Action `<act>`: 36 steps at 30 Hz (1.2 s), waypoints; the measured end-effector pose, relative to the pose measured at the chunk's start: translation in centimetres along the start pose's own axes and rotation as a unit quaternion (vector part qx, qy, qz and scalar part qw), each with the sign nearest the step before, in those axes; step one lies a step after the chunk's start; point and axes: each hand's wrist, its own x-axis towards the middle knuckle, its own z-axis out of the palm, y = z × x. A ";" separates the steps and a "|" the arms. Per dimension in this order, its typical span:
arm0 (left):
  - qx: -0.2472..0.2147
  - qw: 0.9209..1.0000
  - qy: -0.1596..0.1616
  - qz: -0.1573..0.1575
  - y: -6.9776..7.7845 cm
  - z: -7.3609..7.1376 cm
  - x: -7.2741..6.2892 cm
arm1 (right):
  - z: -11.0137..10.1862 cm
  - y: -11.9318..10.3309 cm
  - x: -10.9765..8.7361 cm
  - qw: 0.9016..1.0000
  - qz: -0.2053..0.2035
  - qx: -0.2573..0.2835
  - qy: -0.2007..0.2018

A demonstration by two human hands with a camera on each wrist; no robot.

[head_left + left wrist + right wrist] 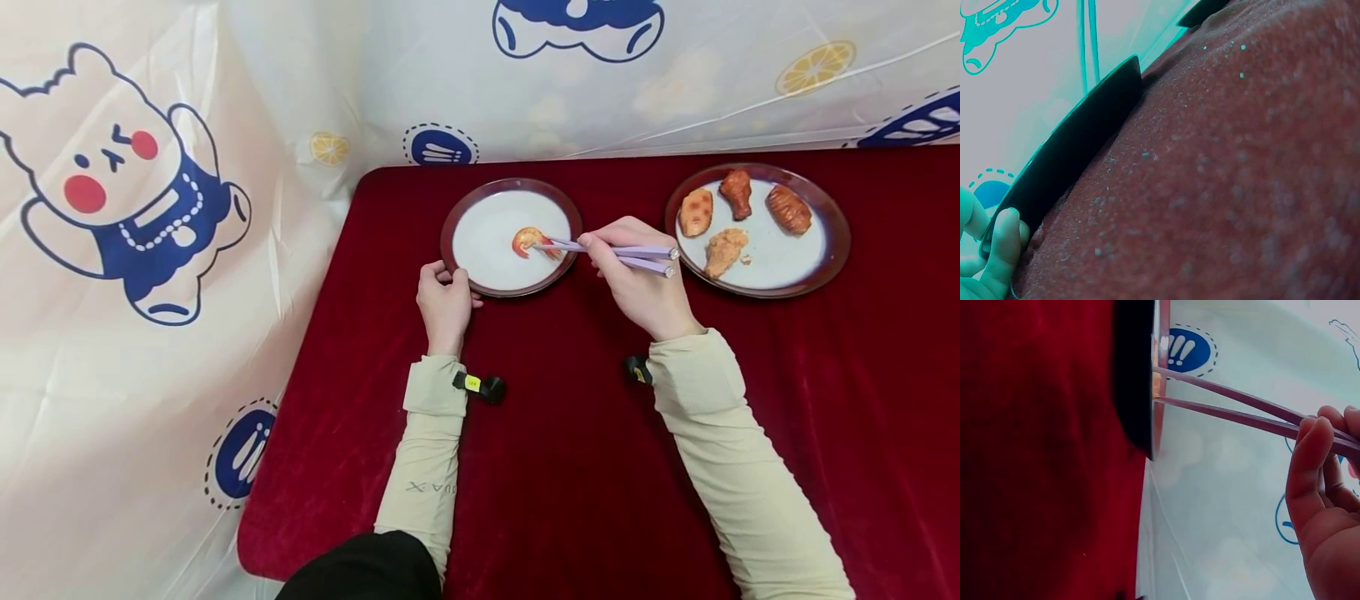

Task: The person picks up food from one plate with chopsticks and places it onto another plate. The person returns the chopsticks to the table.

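A pair of pale purple chopsticks [633, 252] is held in my right hand [637, 279], with the tips at a shrimp [529, 240]. The orange curled shrimp lies on the left plate [456, 218], which is white with a brown rim. Whether the tips pinch the shrimp or only touch it, I cannot tell. In the right wrist view the chopsticks [1235, 412] reach over the plate's edge, and most of the shrimp is hidden. At the near left rim of that plate, my left hand [444, 304] grips the edge between thumb and fingers, as the left wrist view also shows.
On the right, a larger brown-rimmed plate [832, 242] bears a drumstick [737, 193], a scored brown piece [788, 209], a flat golden piece [696, 212] and a crumbly fried piece [724, 252]. Both plates stand on a dark red cloth [555, 467]. A printed curtain [390, 75] hangs behind.
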 end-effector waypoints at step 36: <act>0.005 1.000 0.003 -0.002 0.1 0.0 -0.1 | 0.3 0.4 -0.2 0.999 -0.041 0.026 0.022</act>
